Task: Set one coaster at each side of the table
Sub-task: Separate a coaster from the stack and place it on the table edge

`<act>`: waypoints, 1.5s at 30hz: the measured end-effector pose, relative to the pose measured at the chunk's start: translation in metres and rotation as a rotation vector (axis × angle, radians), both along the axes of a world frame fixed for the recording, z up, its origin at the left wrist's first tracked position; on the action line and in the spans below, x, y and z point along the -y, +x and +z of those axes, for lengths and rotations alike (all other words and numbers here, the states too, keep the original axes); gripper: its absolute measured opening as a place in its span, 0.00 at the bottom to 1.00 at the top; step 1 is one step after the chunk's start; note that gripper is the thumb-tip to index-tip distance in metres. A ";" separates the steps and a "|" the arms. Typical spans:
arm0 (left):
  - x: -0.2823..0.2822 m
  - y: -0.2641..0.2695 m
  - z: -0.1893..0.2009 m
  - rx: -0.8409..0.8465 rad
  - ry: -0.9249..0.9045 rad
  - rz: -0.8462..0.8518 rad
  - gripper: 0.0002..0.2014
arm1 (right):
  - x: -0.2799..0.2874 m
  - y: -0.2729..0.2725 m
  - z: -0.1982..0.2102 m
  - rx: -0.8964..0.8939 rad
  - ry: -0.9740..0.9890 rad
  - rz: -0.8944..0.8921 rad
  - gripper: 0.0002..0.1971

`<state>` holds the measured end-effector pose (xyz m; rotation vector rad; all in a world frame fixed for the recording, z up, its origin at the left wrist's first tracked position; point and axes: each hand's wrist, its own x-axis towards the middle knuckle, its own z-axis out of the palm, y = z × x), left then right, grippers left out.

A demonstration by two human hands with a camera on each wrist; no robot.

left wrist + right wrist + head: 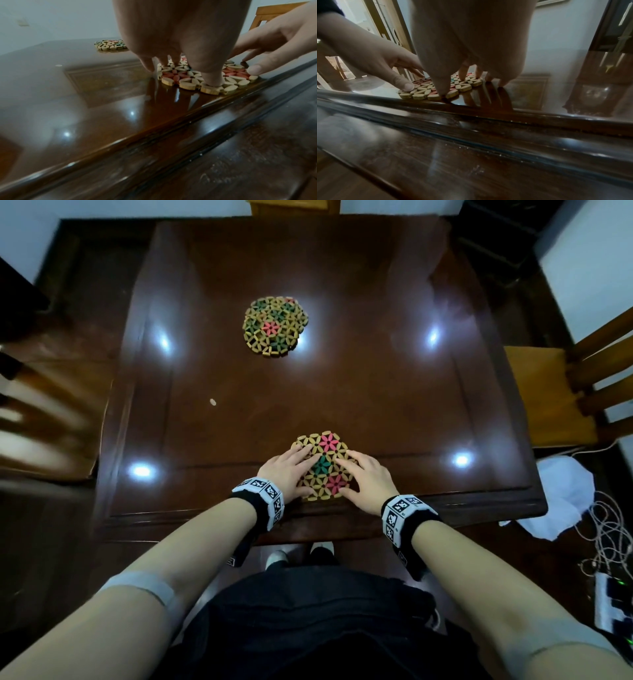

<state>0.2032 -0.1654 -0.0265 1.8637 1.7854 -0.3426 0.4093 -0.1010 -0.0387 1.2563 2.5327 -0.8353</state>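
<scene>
Both forearms reach forward over the near edge of the table (pixel 342 392), each wrist wearing a black band with printed marker tiles. Left hand (pixel 287 472) lies palm down on the left part of the near coaster (pixel 323 465); fingers fairly straight and spread, thumb tip pressed on a bead at the coaster's near rim (left wrist view), other fingertips on or just past its far-left edge. Right hand (pixel 368 481) mirrors this on the right part: thumb at the near rim, two fingertips on the coaster, the outer two touching bare tabletop just beside it (right wrist view). Neither hand curls round anything; both are relaxed and flat, pressing, not gripping.

Near coaster: wooden-bead disc, tan with pink and green flower motifs, lying flat just inside the near table edge, roughly centred along that side. A coaster stack (pixel 275 326) of the same pattern sits toward the far middle of the table, well apart from the hands; how many it holds I cannot tell.

Table: dark, glossy wood, raised moulded border, four bright light reflections. A small pale spot (pixel 213 402) lies left of centre. Wooden chairs stand at left, right (pixel 561 392) and far sides. White cloth (pixel 561 498) and cables on the floor at right.
</scene>
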 end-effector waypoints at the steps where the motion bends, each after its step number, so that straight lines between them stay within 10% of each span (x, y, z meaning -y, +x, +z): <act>1: 0.000 0.000 0.000 0.005 -0.003 0.002 0.40 | 0.000 0.000 0.000 -0.005 0.004 -0.003 0.32; 45: -0.006 0.012 0.002 0.022 -0.040 -0.027 0.40 | 0.008 0.007 0.008 0.042 -0.004 -0.037 0.32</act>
